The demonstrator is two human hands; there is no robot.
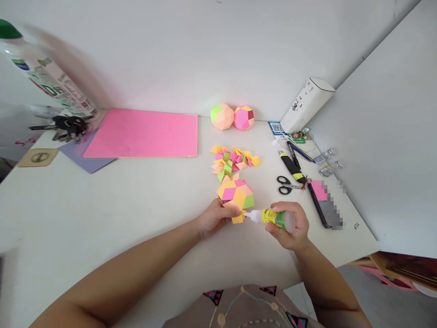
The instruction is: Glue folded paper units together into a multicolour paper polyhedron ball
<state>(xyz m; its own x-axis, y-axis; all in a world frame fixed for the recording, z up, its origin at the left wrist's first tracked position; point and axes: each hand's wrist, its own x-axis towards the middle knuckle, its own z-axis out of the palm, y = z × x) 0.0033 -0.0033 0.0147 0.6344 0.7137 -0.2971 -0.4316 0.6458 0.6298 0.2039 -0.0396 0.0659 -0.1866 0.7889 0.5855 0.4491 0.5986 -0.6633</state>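
My left hand is closed on a partly built paper ball of pink, orange, peach and green facets. An orange folded flap hangs at its lower edge near my thumb. In my right hand lies a glue bottle with a yellow and green label, tilted sideways. Its white nozzle points left and reaches the orange flap; whether glue is coming out is too small to tell. Just behind the ball is a loose heap of small folded paper pieces in the same colours.
Two finished paper balls stand against the wall. Pink sheets lie at the back left, beside keys and a large bottle. To the right are scissors, a cutter, a phone-like dark object and a white box.
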